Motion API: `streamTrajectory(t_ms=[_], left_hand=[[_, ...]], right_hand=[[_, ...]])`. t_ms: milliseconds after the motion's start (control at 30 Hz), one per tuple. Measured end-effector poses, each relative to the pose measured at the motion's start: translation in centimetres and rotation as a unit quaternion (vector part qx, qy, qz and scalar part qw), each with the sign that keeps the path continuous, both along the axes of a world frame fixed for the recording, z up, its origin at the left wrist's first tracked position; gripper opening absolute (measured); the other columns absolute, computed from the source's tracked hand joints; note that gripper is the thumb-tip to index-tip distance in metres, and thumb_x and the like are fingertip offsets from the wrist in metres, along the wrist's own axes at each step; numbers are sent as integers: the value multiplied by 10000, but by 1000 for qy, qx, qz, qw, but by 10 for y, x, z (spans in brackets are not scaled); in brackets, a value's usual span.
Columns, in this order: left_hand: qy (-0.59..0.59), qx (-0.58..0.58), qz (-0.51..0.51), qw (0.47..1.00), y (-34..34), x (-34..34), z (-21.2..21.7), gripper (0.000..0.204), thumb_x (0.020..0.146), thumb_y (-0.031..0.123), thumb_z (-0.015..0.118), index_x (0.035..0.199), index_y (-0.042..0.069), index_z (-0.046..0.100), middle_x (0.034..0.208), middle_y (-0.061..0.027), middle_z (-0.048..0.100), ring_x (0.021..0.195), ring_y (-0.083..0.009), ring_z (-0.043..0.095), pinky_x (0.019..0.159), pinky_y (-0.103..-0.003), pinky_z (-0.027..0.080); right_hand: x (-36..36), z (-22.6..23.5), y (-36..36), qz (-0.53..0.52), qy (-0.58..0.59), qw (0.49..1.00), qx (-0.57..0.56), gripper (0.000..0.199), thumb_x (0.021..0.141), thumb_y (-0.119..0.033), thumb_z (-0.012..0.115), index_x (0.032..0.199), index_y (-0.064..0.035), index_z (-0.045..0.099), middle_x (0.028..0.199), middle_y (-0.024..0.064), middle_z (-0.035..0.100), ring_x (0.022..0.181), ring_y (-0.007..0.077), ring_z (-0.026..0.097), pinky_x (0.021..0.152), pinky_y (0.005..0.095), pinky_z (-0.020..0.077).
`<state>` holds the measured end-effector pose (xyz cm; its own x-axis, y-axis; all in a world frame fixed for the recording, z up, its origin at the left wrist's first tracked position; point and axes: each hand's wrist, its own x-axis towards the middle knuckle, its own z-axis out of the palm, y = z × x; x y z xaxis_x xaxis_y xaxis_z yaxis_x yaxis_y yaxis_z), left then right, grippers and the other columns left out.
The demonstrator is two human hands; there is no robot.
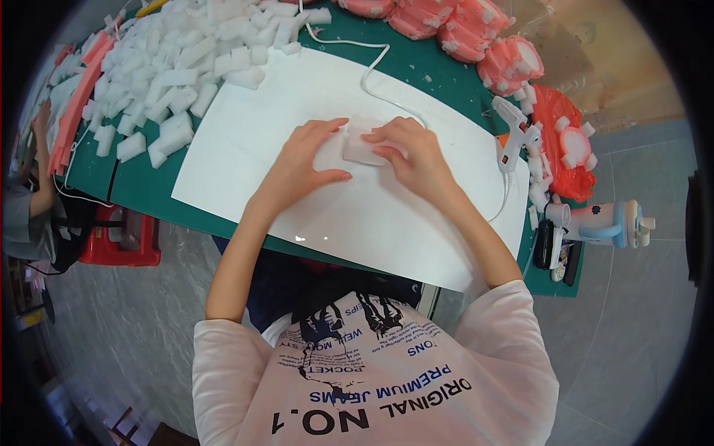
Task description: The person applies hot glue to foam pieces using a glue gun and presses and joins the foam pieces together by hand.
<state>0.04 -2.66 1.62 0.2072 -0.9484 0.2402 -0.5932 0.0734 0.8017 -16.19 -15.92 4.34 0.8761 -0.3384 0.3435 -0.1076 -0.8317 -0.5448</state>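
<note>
Pale foam-like block is sitting mid-board, the right hand pinching its right side between thumb and fingers.
I'm judging it light, soft and easily dented, so I'm favouring a gentle hold on opposite sides; the left hand is curving wide beside it, and I can't tell whether its fingertips are touching. The white board is looking slick, offering open room leftward and toward its near edge, while a white cable is crossing beyond, white foam pieces are crowding the far left and a glue gun is lying right.
</note>
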Motion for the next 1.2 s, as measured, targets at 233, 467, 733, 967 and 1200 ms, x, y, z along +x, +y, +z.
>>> streamTrajectory(t_ms=[233,467,733,967,1200], left_hand=[[-67,-29,-11,997,1,-6,2,692,641,144,757,1268,161,464,1269,-76,447,1184,-296,392,984,-377,357],[-312,-90,-59,944,-16,-12,0,519,676,197,726,1162,159,547,1221,-30,494,1168,-249,410,972,-382,317],[-305,-75,-43,949,-35,-5,1,535,661,195,728,1164,154,548,1105,-29,528,1121,-230,425,973,-428,257],[-266,-98,-22,959,-37,-1,8,491,640,144,711,1106,103,562,1023,-28,559,1054,-205,465,963,-419,241],[-277,-137,19,951,-14,-2,38,487,600,158,723,1060,96,577,969,-23,586,990,-198,495,940,-411,240]], right_hand=[[-14,7,-46,-109,-113,928,338,201,823,-49,587,1021,-18,592,815,-14,578,771,60,522,710,205,415],[-31,-12,-54,-202,76,971,-100,195,755,-131,660,917,-38,607,982,123,592,900,275,533,788,355,417],[-23,-4,-25,17,-5,987,-159,557,657,-255,757,1130,-86,517,1173,97,516,1096,258,467,949,401,318],[-7,-8,-22,21,-11,984,-177,537,631,-246,760,1095,-101,533,1050,39,555,1049,200,486,941,420,303],[0,10,-12,49,-113,980,-157,499,633,-191,749,1082,-110,547,974,37,575,995,208,514,915,417,316]])
